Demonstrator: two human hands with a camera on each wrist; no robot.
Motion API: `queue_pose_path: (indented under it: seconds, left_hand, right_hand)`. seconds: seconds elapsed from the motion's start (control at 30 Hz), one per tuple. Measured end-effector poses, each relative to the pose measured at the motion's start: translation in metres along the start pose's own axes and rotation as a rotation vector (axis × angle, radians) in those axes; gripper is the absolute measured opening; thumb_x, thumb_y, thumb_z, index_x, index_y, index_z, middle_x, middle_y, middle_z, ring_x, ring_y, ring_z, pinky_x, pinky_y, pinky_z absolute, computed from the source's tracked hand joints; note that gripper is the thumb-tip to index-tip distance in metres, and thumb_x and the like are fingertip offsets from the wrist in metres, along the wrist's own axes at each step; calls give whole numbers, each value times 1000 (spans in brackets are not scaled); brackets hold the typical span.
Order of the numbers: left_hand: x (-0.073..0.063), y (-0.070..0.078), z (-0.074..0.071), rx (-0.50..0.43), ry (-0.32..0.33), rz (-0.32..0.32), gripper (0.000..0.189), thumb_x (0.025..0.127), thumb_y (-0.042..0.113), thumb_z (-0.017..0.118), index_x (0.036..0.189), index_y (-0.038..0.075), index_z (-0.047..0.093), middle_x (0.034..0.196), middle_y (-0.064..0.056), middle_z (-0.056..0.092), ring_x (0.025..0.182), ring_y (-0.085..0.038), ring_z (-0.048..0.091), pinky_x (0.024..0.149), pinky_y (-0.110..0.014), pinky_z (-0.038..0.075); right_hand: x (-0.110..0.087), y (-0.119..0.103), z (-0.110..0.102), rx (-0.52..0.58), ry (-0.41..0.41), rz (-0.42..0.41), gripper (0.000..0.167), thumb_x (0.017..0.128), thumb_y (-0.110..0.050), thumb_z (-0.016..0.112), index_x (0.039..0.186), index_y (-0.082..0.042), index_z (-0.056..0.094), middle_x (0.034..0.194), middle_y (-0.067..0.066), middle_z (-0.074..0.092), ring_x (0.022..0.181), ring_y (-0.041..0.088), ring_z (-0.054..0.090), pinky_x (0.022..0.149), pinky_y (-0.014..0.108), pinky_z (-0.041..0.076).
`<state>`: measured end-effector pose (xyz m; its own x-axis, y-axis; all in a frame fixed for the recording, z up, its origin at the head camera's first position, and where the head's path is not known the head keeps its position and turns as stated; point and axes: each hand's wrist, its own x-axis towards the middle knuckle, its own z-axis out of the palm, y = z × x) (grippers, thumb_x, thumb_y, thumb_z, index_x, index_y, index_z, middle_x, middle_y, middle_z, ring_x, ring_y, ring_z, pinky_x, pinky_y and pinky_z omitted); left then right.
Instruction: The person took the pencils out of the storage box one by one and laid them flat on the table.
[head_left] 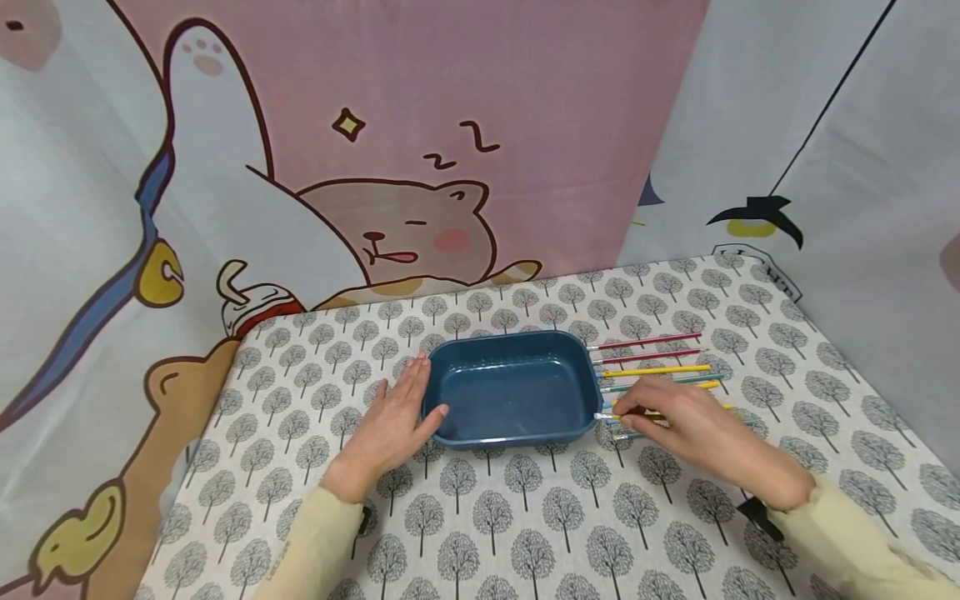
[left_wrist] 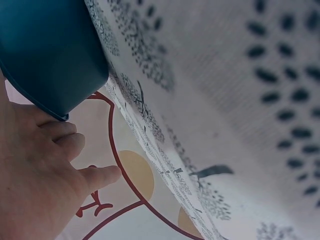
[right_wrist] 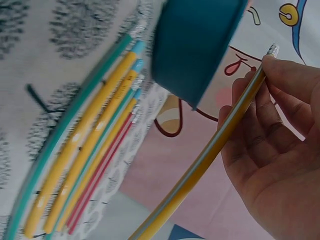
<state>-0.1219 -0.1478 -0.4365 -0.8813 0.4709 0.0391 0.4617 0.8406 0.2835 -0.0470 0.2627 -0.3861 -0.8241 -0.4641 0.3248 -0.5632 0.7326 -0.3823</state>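
A dark blue rectangular tray (head_left: 517, 396) sits on the tree-print cloth. My left hand (head_left: 390, 423) rests against its left side, fingers extended and thumb over the near left corner. In the left wrist view the fingertips are partly hidden behind the tray's rim (left_wrist: 62, 118). At the tray's right side, my right hand (head_left: 686, 421) pinches a yellow pencil (right_wrist: 200, 160) with a pale stripe, thumb and fingers near its white-tipped end. Beneath that hand, several pencils lie side by side on the cloth: teal (right_wrist: 65, 120), yellow (right_wrist: 80, 137) and red (right_wrist: 97, 177).
The patterned tablecloth (head_left: 487, 508) covers the table. Along the back and sides hangs a curtain (head_left: 480, 75) with cartoon animals, close to the table's edges. The loose pencils' near ends lie close to the tray's right wall.
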Motion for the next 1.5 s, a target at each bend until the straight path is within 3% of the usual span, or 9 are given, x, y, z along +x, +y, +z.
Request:
queue_pose_path:
  seconds: [0.43,0.77,1.03,1.5]
  left_hand:
    - [2,0,0,-8,6,-2,80,108,50,47,164,2,17,172,-7,6,157,-33,19,122,-64,22]
    - [2,0,0,0,-2,7,83,107,58,39,164,1,17,172,-12,11,157,-33,20,122,-65,22]
    - [1,0,-1,-1,-10,6,83,107,60,36,164,2,15,172,-12,10,157,-32,18,122,-64,21]
    - [0,0,-1,8,-11,5,83,108,59,35,164,1,16,172,-9,6,157,-33,19,121,-65,21]
  right_hand:
    - [-18,20,20,-4,17,-68,26,81,-4,84,98,-21,77,95,-16,68,83,0,63,68,26,58]
    - [-27,26,24,2,-79,37,21,85,-9,84,99,-23,77,98,-18,70,87,3,66,74,31,60]
    - [-33,34,30,7,-79,32,19,83,-10,85,97,-22,78,93,-20,67,81,-5,61,69,24,59]
    - [-39,39,35,-14,-139,55,18,86,-11,82,99,-23,78,97,-19,66,84,-2,63,73,28,60]
